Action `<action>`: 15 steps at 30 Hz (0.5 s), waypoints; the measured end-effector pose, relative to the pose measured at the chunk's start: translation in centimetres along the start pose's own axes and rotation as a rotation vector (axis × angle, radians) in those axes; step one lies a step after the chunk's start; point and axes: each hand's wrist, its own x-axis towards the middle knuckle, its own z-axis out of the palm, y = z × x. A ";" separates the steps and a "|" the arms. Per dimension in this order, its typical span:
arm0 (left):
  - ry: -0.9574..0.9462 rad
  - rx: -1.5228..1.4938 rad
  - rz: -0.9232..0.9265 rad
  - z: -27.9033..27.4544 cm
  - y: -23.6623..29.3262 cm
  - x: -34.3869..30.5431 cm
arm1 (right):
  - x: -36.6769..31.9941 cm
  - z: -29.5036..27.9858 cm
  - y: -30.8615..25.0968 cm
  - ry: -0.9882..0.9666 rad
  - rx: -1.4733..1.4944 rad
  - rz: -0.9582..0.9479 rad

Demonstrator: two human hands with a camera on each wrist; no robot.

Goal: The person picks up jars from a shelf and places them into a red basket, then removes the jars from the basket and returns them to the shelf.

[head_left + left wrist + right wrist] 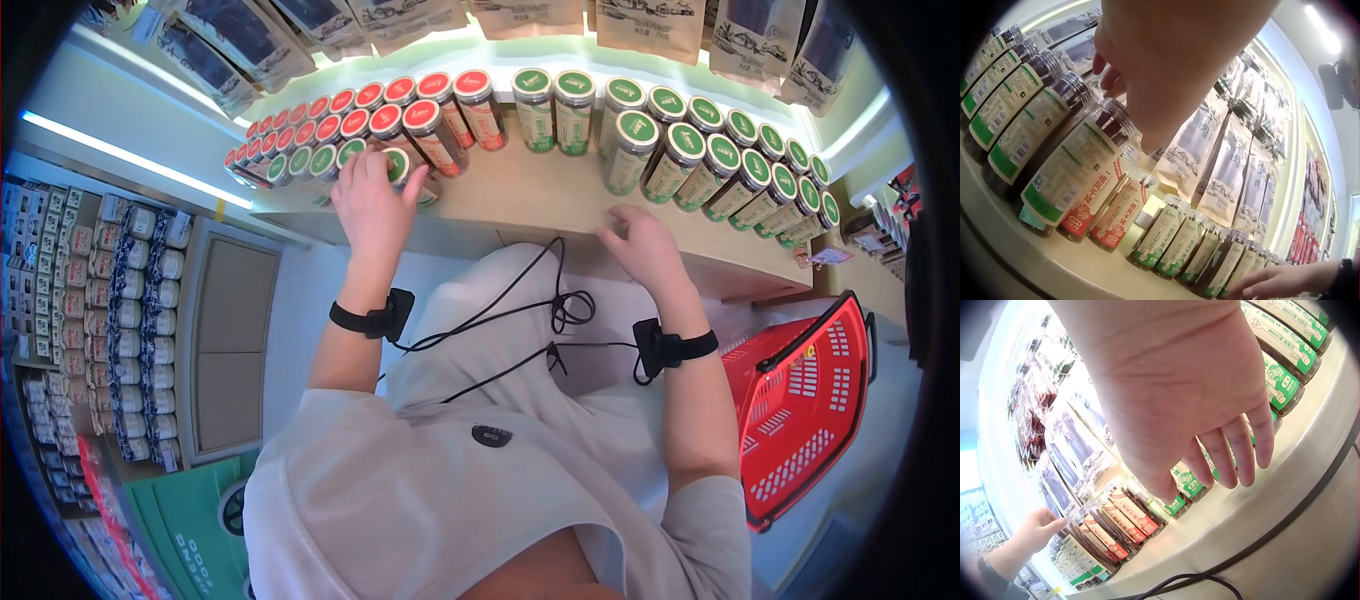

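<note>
- Upper left of the head view, your left hand [372, 205] lies over the front rows of jars on the shelf [540, 190].
- Its fingers [352, 170] and thumb curl round the lid end of a green-lidded jar [398, 163], grasping it.
- That clear jar holds dark dried pieces under a green-banded label, as the left wrist view shows [1072, 169].
- It stands on the shelf with its lid up. In the wrist view its long axis runs from lower left to upper right, and the lid sits just under your palm.
- Red-lidded jars [430, 110] stand just beside it, towards the frame's centre.
- Right of centre, your right hand [645, 245] is over bare shelf, its fingers released and grasping nothing. You cannot tell whether the tips touch the board.
- A green-lidded row [700, 150] stands just behind that hand, and pouches [640, 25] hang along the top edge.
- Lower right sits a red basket [810, 400].
</note>
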 end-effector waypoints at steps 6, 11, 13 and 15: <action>-0.270 -0.152 -0.070 -3.1 1.7 0.0 | 0.0 1.0 -0.1 0.011 0.041 -0.035; -0.563 -0.745 0.072 -6.3 4.8 3.7 | -0.1 1.5 -2.8 0.179 0.205 -0.343; -0.971 -1.149 0.213 -5.9 5.5 5.6 | -0.4 0.8 -3.8 0.260 0.257 -0.539; -1.016 -1.249 0.268 -5.1 6.5 6.9 | -1.0 0.0 -4.7 -0.012 0.526 -0.527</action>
